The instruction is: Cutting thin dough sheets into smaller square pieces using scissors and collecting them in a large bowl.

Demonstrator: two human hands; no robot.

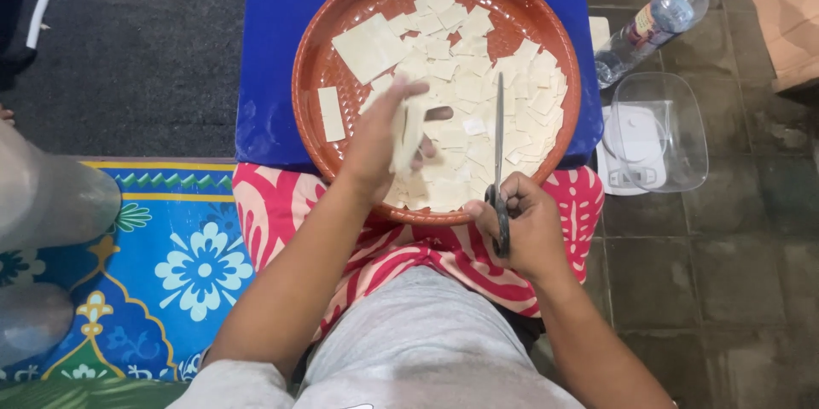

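**Dough strip and scissors over the round tray**

The left hand (384, 140) pinches a pale dough strip (410, 132) over the brown tray (311, 76); the strip hangs with its long axis running away from the person. The right hand (520, 226) is closed around the handles of the scissors (499, 162), whose shut blades point straight away over the cut dough squares (478, 102). A water bottle (657, 21) lies to the right.
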